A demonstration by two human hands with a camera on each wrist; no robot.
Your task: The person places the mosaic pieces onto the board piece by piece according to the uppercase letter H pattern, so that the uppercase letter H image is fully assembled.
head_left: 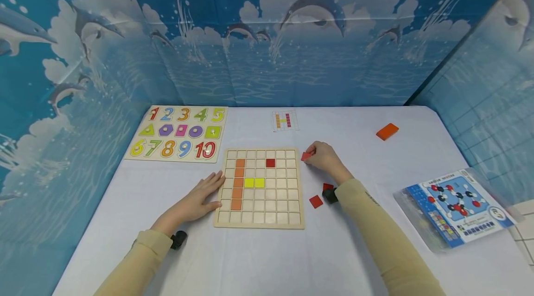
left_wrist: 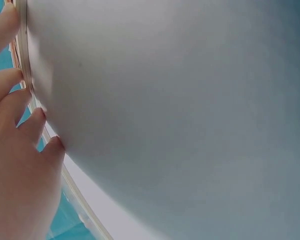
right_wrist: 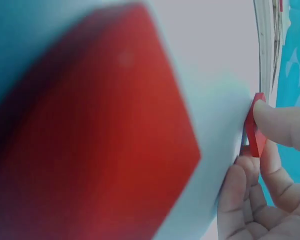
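A wooden grid board (head_left: 271, 217) lies mid-table. It bears a column of several orange tiles (head_left: 238, 183), two yellow tiles (head_left: 254, 183) and one red tile (head_left: 270, 163). My left hand (head_left: 200, 199) rests with fingers spread along the board's left edge; in the left wrist view its fingertips (left_wrist: 54, 144) touch that side. Just off the board's upper right, my right hand (head_left: 324, 158) pinches a red square tile (right_wrist: 257, 127) between thumb and fingers. Two loose red tiles lie nearer me: one bare (head_left: 315, 201), the other (head_left: 327, 187) partly behind the wrist camera.
A pattern card (head_left: 285, 121) lies behind the board. At the back left is a number-and-shape puzzle board (head_left: 175, 132). An orange stack (head_left: 387, 131) sits back right, with a clear-cased molecule set box (head_left: 459, 208) at the right. A dolphin-print curtain (head_left: 267, 68) closes off the back.
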